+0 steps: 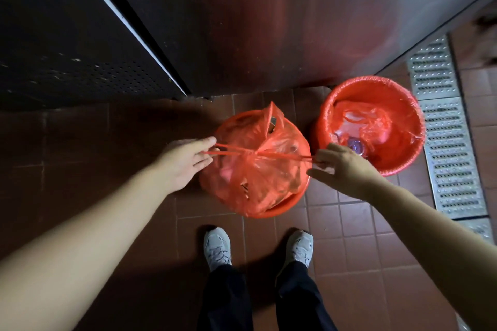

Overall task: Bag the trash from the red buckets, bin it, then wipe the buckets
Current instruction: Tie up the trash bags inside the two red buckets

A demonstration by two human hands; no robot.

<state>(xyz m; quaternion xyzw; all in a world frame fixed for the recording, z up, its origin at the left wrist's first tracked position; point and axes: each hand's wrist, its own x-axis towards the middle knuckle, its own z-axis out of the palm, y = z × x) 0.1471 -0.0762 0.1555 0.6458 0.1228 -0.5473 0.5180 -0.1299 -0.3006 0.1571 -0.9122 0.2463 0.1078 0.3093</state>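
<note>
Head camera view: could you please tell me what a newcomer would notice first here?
Probably the red trash bag bulging from the nearer red bucket, mid-frame, with the left hand and right hand pulling its drawstrings apart. Next, the second lined bucket to its right, beside the metal floor drain grate.

Pinching stretched drawstrings of the red trash bag (258, 169) in the near bucket (271, 211): left hand (185, 161), right hand (340, 169). Right: lined second bucket (398, 158).
</note>
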